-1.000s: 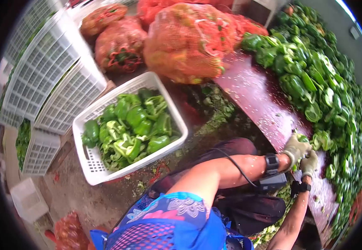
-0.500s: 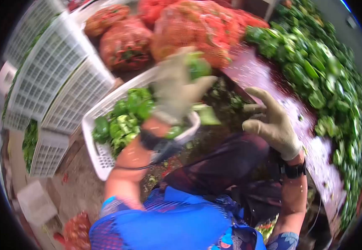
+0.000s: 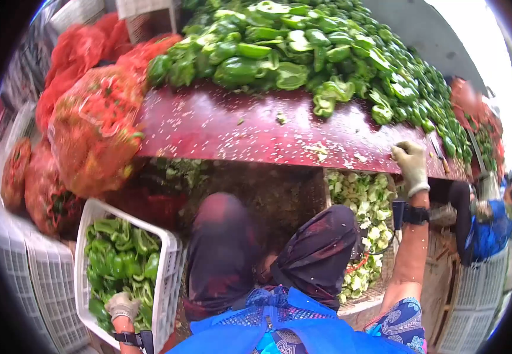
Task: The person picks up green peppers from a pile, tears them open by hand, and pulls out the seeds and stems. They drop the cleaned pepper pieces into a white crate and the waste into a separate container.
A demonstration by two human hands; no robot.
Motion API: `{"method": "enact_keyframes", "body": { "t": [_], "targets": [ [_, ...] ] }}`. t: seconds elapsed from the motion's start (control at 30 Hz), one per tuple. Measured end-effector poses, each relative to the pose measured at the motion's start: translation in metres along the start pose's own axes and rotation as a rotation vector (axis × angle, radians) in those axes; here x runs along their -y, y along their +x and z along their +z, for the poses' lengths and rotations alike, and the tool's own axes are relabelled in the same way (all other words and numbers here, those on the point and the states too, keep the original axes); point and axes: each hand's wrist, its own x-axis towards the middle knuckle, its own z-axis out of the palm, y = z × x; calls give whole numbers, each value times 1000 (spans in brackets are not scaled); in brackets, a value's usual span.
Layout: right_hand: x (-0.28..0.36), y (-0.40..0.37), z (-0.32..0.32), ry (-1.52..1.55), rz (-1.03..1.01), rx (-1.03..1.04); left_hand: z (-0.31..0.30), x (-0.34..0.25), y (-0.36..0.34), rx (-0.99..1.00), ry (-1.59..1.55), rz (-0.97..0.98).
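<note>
My left hand [image 3: 122, 307], in a pale work glove, is down among green peppers [image 3: 125, 262] in a white plastic crate [image 3: 170, 253] to my left. Its fingertips are hidden against the peppers, so its grip cannot be made out. At the front edge of the red tabletop [image 3: 226, 133] is my gloved right hand [image 3: 411, 165], its fingers curled in. Anything inside them is out of sight. Just beyond that hand a knife [image 3: 438, 150] lies on the table. Many halved green peppers [image 3: 291, 74] are heaped along the table's far side, and pale seeds are scattered over the red surface.
Red mesh sacks [image 3: 94, 127] bulge at the left end of the table. Pale green pepper scraps [image 3: 365, 218] fill a container under the table by my knee. White crates [image 3: 55, 277] stand far left. Another person in blue [image 3: 492, 230] is at the right.
My view has swung toward the table. My left hand, earlier blurred above the crate by a green pepper, is now inside the crate. My right hand's spread fingers have curled at the table edge.
</note>
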Motion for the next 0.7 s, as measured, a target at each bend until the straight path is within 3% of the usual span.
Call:
{"method": "enact_keyframes", "body": {
  "t": [0.07, 0.1, 0.13, 0.17, 0.2, 0.23, 0.33, 0.43, 0.47, 0.53, 0.57, 0.6, 0.63, 0.67, 0.7],
  "targets": [
    [30, -13, 19, -145, -30, 54, -41, -31, -3, -427, -108, 150],
    [19, -18, 49, -146, -98, 22, -61, -57, -10, -744, -140, 314],
    [13, -22, 78, -144, -354, 3, -98, -86, -28, -793, -158, 463],
    [17, -31, 111, 81, -454, -55, -125, -115, -34, -849, -168, 594],
    [49, -34, 121, -39, -552, 20, -144, -145, -33, -1007, -222, 824],
    [65, -34, 128, 11, -617, 170, -164, -177, -37, -1045, -266, 969],
    [76, -19, 147, -147, -719, 343, -216, -266, -64, -993, -153, 1164],
    [28, -16, 153, -229, -727, 336, -259, -350, -50, -1060, -97, 1267],
    [8, -20, 144, -209, -715, 224, -261, -377, -44, -1017, -90, 1243],
    [-41, -20, 117, -245, -551, 174, -264, -429, -38, -935, -73, 1190],
    [-63, -20, 99, -397, -379, 130, -251, -454, -56, -936, 111, 1046],
    [-97, -11, 82, -452, -148, 212, -240, -473, -58, -933, 108, 1195],
    [-101, 7, 58, -653, 32, 282, -254, -477, -120, -796, 266, 1494],
    [-127, 20, 49, -531, 119, 82, -251, -504, -117, -702, 153, 1992],
    [-145, 38, 41, -354, 64, -78, -252, -511, -161, -646, 230, 1916]
  ]
}}
